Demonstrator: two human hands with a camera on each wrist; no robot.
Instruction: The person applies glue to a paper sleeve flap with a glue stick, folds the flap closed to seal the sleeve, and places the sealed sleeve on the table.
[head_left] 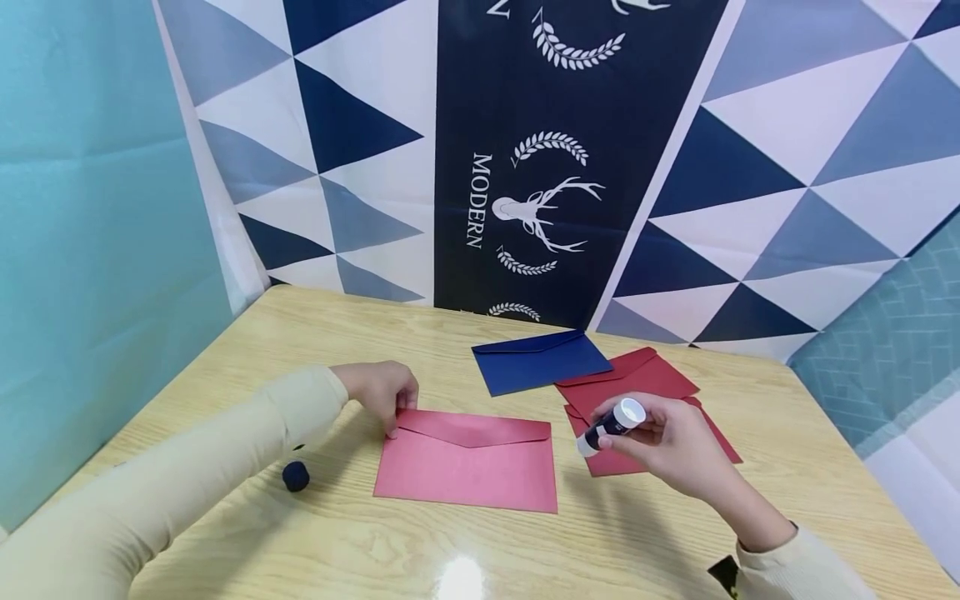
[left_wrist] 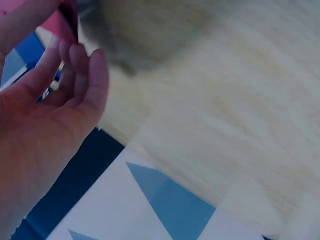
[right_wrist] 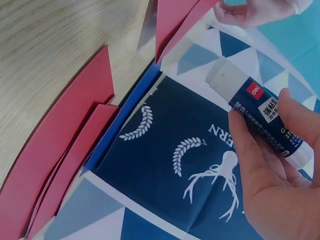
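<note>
My left hand [head_left: 384, 392] pinches the upper left corner of a pinkish-red envelope [head_left: 465, 479], whose pointed flap faces up. In the left wrist view the thumb and fingers of that hand [left_wrist: 60, 100] meet at the envelope's corner [left_wrist: 60, 25]. On the other side, my right hand [head_left: 675, 442] grips a glue stick [head_left: 611, 425], held tilted in the air right of the envelope. The right wrist view shows its dark label and uncapped, whitish tip [right_wrist: 225, 77]. A small black cap [head_left: 296, 477] sits on the table near my left forearm.
Behind the right hand, red envelopes [head_left: 637, 379] lie overlapping on the wooden table [head_left: 337, 550]. A blue envelope [head_left: 540, 367] lies beside them, near the table's back edge. Patterned cloth [head_left: 360, 150] hangs behind the table, and a teal sheet [head_left: 90, 250] hangs at left.
</note>
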